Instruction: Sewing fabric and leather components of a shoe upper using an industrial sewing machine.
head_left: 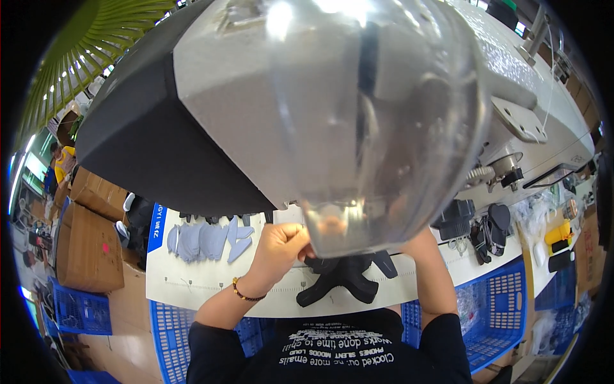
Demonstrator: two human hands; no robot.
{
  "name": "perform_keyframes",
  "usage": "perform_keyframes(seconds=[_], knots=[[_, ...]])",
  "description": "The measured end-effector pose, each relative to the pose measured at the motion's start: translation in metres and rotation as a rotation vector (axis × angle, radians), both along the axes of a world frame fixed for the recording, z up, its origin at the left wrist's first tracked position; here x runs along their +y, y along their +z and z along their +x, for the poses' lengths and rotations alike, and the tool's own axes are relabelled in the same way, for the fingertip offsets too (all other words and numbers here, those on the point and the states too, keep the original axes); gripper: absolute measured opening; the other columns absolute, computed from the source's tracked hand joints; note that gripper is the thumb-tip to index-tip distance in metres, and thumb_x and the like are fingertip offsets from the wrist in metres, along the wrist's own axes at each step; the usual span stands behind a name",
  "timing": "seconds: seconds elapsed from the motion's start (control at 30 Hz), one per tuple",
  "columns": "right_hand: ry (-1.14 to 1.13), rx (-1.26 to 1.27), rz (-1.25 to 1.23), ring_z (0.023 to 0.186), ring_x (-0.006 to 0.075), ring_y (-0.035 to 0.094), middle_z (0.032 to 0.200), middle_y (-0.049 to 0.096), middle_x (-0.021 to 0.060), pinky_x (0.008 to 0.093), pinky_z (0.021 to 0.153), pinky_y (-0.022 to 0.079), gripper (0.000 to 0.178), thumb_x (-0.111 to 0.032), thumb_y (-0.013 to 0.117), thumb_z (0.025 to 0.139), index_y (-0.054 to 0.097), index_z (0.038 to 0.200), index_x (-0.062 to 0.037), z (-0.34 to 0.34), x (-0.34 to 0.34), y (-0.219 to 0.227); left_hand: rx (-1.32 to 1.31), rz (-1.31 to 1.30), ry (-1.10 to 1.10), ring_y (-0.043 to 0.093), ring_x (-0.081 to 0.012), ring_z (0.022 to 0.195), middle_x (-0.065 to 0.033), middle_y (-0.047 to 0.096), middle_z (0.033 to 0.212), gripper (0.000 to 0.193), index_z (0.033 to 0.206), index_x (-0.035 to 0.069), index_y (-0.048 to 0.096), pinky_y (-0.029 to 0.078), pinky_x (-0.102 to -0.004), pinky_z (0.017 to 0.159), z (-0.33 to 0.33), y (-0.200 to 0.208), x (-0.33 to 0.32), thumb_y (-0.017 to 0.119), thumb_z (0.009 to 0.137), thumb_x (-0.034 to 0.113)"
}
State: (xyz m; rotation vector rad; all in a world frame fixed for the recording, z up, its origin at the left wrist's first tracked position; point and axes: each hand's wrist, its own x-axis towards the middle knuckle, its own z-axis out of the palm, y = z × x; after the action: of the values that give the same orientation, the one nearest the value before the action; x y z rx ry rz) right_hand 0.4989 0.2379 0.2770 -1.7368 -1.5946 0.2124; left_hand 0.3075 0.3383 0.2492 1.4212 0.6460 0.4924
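A large grey and black sewing machine head (224, 115) with a clear curved plastic shield (396, 160) fills the upper middle. Below the shield a black, thick, branching soft piece (339, 281) lies on the white table; its far part is hidden. My left hand (281, 246), a beaded bracelet at its wrist, is closed at the piece's far left edge. Its thumb and forefinger are pressed together, and whatever they hold does not show. My right forearm (432, 262) reaches in from the right, but the shield hides that hand's fingers.
Grey-blue cut pieces (201, 242) lie in an overlapping row on the table (256, 304) at left. Black parts (489, 230) sit at its right end. Blue plastic baskets (505, 304) stand below both sides. Cardboard boxes (89, 249) are stacked at far left, with another person (62, 160) beyond.
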Motion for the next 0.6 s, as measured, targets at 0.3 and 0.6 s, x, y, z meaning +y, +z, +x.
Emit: perform_keyframes(seconds=[0.3, 0.6], knots=[[0.332, -1.006, 0.392, 0.075, 0.0191, 0.05, 0.085, 0.052, 0.0081, 0.0304, 0.06, 0.044, 0.025, -0.01, 0.054, 0.062, 0.057, 0.084, 0.0016, -0.045, -0.009, -0.01, 0.012, -0.106, -0.044, 0.047, -0.0047, 0.05, -0.0033, 0.055, 0.056, 0.029, 0.062, 0.0, 0.059, 0.035, -0.0163, 0.046, -0.005, 0.002, -0.007, 0.053, 0.081, 0.022], [0.333, -0.639, 0.435, 0.073, 0.0207, 0.05, 0.084, 0.052, 0.0096, 0.0313, 0.061, 0.044, 0.024, -0.012, 0.063, 0.062, 0.057, 0.082, -0.0005, -0.044, -0.016, -0.006, -0.018, 0.016, 0.039, 0.046, -0.0034, 0.049, -0.0021, 0.054, 0.054, 0.029, 0.058, 0.001, 0.057, 0.033, -0.0165, 0.044, -0.006, 0.005, -0.01, 0.055, 0.079, 0.02]])
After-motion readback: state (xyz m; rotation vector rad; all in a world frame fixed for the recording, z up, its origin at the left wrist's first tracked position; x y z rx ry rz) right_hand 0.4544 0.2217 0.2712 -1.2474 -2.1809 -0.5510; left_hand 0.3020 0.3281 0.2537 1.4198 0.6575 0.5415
